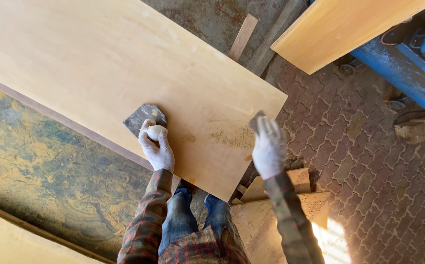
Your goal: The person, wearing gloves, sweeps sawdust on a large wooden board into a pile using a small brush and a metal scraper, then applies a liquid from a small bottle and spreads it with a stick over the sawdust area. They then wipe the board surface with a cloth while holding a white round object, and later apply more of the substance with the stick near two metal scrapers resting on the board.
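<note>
Left hand (pixel 157 146), white-gloved, fingers closed round the pale handle of a dark flat trowel-like scraper (pixel 144 117) lying on the large light plywood sheet (pixel 124 63). Right hand (pixel 269 149) grips a small dark scraper blade (pixel 256 120) near the sheet's corner, mostly hidden by fingers. Tan filler smear (pixel 232 138) lies between the hands. Blue machine (pixel 408 63) is cut off at the right edge.
</note>
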